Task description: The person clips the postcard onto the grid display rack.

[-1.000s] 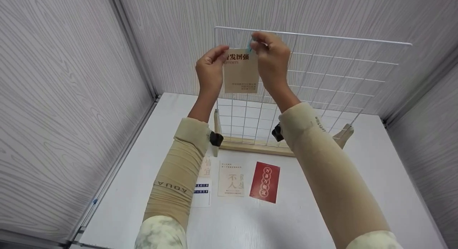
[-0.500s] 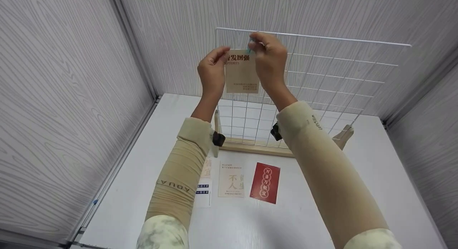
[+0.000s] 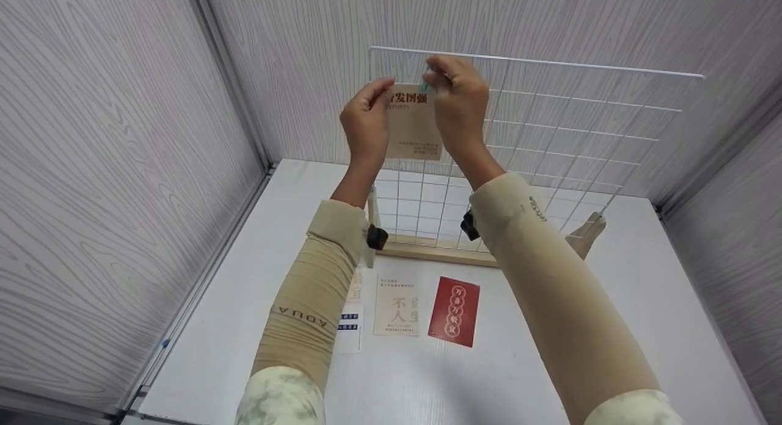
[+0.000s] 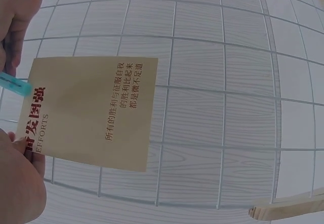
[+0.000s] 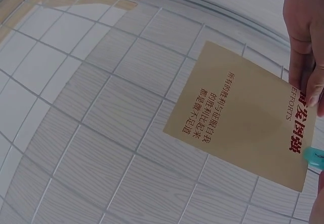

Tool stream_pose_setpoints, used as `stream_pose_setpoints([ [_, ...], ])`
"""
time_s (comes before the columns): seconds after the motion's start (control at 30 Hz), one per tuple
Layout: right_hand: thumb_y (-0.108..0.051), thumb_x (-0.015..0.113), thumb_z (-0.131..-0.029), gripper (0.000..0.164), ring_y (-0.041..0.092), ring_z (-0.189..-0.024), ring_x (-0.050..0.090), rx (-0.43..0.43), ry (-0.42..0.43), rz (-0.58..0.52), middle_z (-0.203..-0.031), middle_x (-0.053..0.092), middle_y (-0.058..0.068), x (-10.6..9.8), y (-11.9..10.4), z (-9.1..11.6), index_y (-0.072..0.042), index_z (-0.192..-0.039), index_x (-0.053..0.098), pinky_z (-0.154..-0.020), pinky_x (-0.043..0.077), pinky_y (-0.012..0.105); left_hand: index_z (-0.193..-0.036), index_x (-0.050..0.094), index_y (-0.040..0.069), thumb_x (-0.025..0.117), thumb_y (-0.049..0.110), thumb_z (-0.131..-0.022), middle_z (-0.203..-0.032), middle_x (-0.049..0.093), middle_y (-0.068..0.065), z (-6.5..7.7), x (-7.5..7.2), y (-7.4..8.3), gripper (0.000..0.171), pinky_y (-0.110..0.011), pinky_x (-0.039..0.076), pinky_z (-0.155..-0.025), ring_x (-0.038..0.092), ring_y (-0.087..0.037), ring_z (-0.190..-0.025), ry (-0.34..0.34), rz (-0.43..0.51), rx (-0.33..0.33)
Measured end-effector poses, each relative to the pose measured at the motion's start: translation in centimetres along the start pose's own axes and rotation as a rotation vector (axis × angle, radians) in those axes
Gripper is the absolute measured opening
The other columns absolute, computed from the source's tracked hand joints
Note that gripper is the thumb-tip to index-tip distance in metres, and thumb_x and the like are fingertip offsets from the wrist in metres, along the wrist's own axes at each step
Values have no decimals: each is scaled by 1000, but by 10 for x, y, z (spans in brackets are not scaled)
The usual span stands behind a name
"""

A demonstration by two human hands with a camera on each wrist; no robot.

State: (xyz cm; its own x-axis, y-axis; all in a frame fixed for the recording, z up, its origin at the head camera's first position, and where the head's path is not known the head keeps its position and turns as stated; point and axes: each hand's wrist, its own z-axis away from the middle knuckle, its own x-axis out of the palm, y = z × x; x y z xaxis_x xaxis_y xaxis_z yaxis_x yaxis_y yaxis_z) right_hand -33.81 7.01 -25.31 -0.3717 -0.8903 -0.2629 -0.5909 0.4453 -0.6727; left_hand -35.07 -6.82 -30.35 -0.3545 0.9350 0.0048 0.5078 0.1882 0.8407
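Observation:
In the head view a beige card [image 3: 414,129] with dark red lettering hangs upright against the upper left of a white wire grid [image 3: 580,65]. My left hand [image 3: 368,121] pinches its upper left corner between thumb and fingers. At the upper right, my right hand [image 3: 462,104] grips a small blue clip [image 3: 425,84], whose tip sits at the card's top edge, as the clip [image 5: 315,157] in the right wrist view also shows. The card [image 4: 96,112] lies in front of the wires in the left wrist view. My right fingers partly cover the clip.
Below on the white table lie a red card [image 3: 454,312], a pale card [image 3: 396,315] and a white card with blue bars [image 3: 349,336], partly behind my left sleeve. Another pale card is mostly hidden there. The grid stands on a wooden base [image 3: 437,252].
Both hands stay on the card and clip. My left hand and forearm have drifted slightly right; my right hand has shifted a little left.

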Motion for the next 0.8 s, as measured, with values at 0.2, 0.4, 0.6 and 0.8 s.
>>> stream_pose_setpoints([
  [0.2, -8, 66, -97, 18, 10, -103, 62, -25, -7, 5, -112, 69, 5, 4, -1, 0, -4, -111, 76, -88, 51, 17, -116, 75, 9, 63, 15, -100, -113, 75, -2, 0, -2, 1, 21, -21, 54, -79, 68, -7, -93, 18, -7, 0],
  [0.4, -9, 66, -97, 21, 11, -105, 62, -46, -17, 17, -114, 68, 8, 6, 0, -1, -3, -116, 75, -88, 51, 17, -117, 74, 7, 62, 15, -100, -116, 74, -3, 0, -2, 3, 22, -21, 54, -83, 68, -7, -99, 7, -23, 10],
  [0.6, -12, 65, -98, 27, 13, -107, 61, -36, -29, -2, -119, 66, 8, 6, 0, -2, -2, -122, 71, -89, 51, 17, -118, 74, 9, 61, 14, -101, -116, 74, -3, 0, -1, 5, 22, -20, 54, -86, 67, -7, -101, -2, -25, -9],
  [0.8, -18, 65, -98, 30, 11, -101, 56, -37, -39, 46, -123, 58, 7, 5, 0, -3, -4, -125, 70, -86, 48, 17, -118, 73, 9, 61, 15, -101, -115, 74, -3, 1, 1, 4, 22, -20, 53, -85, 66, -7, -101, -4, -14, -10],
])
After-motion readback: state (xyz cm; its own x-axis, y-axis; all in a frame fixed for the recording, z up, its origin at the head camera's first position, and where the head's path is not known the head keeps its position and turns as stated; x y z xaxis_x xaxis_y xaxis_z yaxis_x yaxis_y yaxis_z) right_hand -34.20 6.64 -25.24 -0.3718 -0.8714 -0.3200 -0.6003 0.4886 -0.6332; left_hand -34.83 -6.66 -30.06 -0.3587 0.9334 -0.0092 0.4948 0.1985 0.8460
